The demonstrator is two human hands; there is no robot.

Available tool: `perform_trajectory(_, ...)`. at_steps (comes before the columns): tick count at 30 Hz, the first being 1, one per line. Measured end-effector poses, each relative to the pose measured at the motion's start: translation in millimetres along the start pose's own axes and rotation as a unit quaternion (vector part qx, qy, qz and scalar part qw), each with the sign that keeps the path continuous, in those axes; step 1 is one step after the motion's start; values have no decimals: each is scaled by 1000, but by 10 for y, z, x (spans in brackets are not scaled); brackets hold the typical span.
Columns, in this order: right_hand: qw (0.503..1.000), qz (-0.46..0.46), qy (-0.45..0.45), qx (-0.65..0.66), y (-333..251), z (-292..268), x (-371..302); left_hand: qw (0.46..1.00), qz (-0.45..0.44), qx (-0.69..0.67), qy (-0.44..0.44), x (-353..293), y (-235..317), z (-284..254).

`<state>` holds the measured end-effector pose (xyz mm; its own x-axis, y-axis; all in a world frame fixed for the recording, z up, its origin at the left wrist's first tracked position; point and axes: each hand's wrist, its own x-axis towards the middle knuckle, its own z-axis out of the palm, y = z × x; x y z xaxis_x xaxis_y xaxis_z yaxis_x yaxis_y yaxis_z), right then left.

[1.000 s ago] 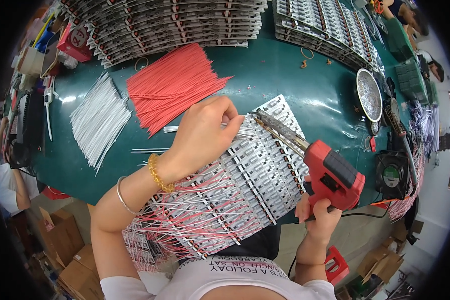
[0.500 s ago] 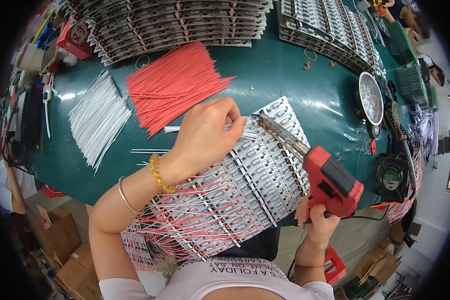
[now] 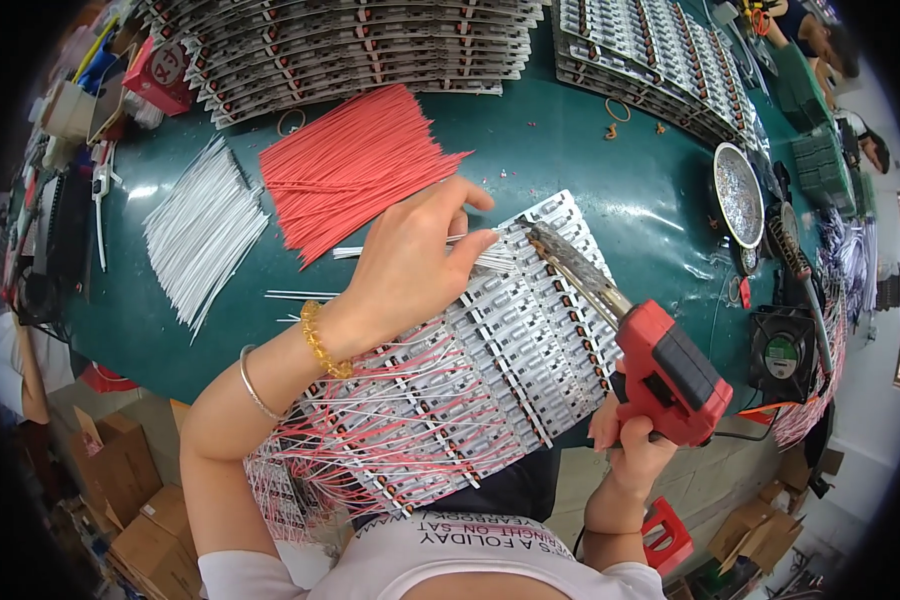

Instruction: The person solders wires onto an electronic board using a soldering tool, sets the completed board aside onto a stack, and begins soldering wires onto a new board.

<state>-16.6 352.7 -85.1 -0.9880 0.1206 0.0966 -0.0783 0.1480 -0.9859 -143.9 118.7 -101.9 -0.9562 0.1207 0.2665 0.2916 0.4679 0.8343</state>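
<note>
My left hand [image 3: 407, 255] is over the panel of circuit boards [image 3: 515, 345], its thumb and index finger spread apart at the tips. A small bundle of white wires [image 3: 493, 261] runs under that palm and sticks out on both sides; the fingers curled around it are partly hidden. My right hand [image 3: 632, 448] grips the handle of a red and black soldering gun [image 3: 675, 375]. The gun's dark tip is at the panel's upper edge, just right of the left fingertips. Red and white wires [image 3: 370, 420] are attached across the panel's left part and hang off toward my lap.
Piles of red wires [image 3: 355, 165] and white wires [image 3: 205, 235] lie on the green table [image 3: 590, 150]. Stacked board panels [image 3: 360, 50] stand behind, with another stack [image 3: 660, 65] at far right. A metal dish [image 3: 740, 195] and a black fan [image 3: 782, 355] sit at right.
My left index finger has lifted and straightened away from the thumb, widening the pinch. The soldering gun has shifted slightly right and down.
</note>
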Motion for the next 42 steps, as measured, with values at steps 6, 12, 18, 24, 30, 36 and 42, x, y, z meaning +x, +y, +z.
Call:
perform_trajectory(6, 999, 0, 31, 19, -4, -35, -66, 994, 100, 43, 20, -82, -9, 98)
perform_trajectory(12, 1000, 15, 2, -18, 26, -79, -74, 985, 116, 126, 39, -102, 20, 128)
perform_trajectory(18, 1000, 28, 5, -2, 34, -106, -86, 984, 129, 107, 53, -80, -2, 156)
perform_trajectory(24, 994, -11, -10, -104, 185, -216, -148, 983, 130, 121, 40, -67, -9, 151)
perform_trajectory(30, 995, -1, 1, -100, 217, -314, -278, 983, 130, 120, 46, -72, 4, 161)
perform_trajectory(36, 996, 1, -3, -93, 131, -217, -222, 983, 127, 126, 42, -71, 4, 171)
perform_trajectory(42, 998, -23, -2, -61, 84, -184, -178, 988, 130, 78, 42, -92, 56, 116)
